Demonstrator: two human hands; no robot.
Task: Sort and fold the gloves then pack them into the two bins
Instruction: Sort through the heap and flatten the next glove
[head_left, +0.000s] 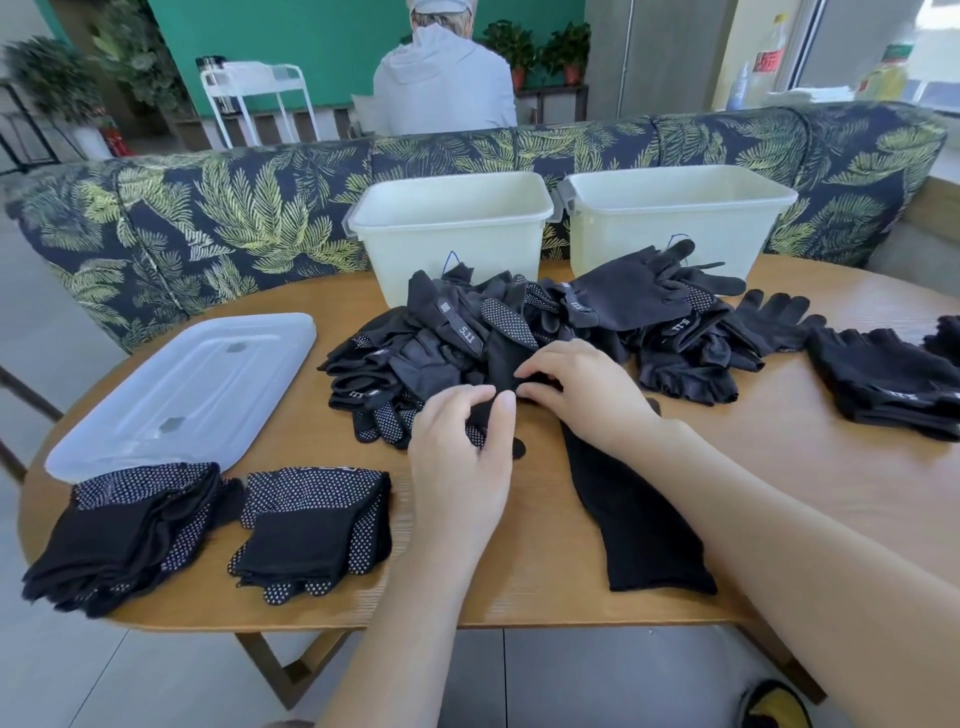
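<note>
- We have both hands at the near edge of the glove pile (519, 332) in the middle of the wooden table (779, 493).
- Our left hand (460, 447) has its fingers curled, thumb and fingertips pinching a black glove (501, 364) at the pile's near edge; a patch of white-dotted fabric shows beneath the palm.
- Our right hand (582, 389) meets it from the right, thumb and forefinger pinching the same black fabric, just beside the left fingertips.
- A long plain black glove (634, 525) lies flat on the table under our right forearm, its cuff end near the table's front edge.
- The pile is loose and unsorted: black gloves with dotted palms, some with a "5.11" label, heaped just in front of the bins.
- Two pale plastic bins stand side by side at the far edge: the left bin (452, 234) and the right bin (680, 218). We cannot tell what lies inside either.
- One glove rests against the front wall of the right bin.
- Two folded stacks of dotted gloves sit at the near left: the outer stack (124, 530) and the inner stack (317, 525), close together.
- A third folded stack (883, 379) lies at the right, well apart from the other two.
- A translucent lid (182, 389) lies flat on the left, behind the outer stack.
- A leaf-patterned sofa (208, 208) runs behind the table; a person in a grey hoodie (441, 78) sits beyond it, back turned.
</note>
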